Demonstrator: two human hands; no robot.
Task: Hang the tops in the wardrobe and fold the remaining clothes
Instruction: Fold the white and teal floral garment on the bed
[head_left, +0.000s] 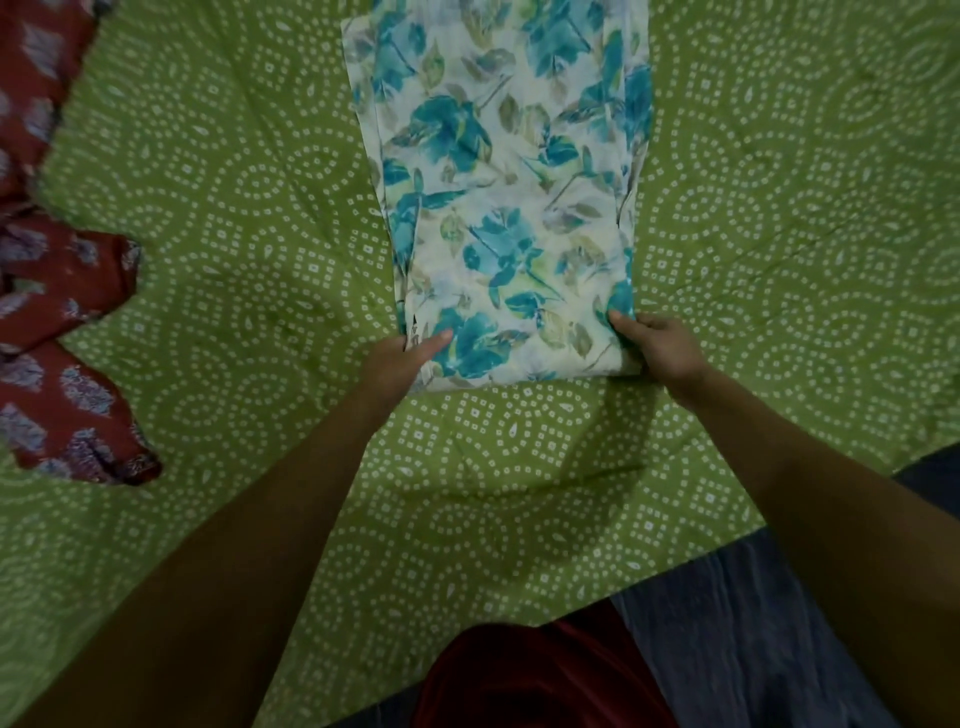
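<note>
Head view: floral garment (498, 208) laid lengthwise up the centre of the frame on the green bedspread (234, 208), already narrowed into a long strip, its near end at mid-frame. Your left hand (395, 358) holds the near left corner, thumb on top of the cloth, fingers tucked under. Your right hand (654, 345) grips the near right corner, fingers curled round the edge. A red printed garment (62, 312) lies crumpled at the left edge of the frame, apart from the floral one.

Step in hand looks like folding the near end up toward the far end. To do it well:
- Lift both corners together, keeping the near edge taut and level.
- Carry it straight up the frame so the side edges stack; the left side shows a layer peeking out, so square that first.
- Lay it down, then smooth from the centre outward.

The far end runs out of the top of the frame, so length left to fold cannot be judged.
</note>
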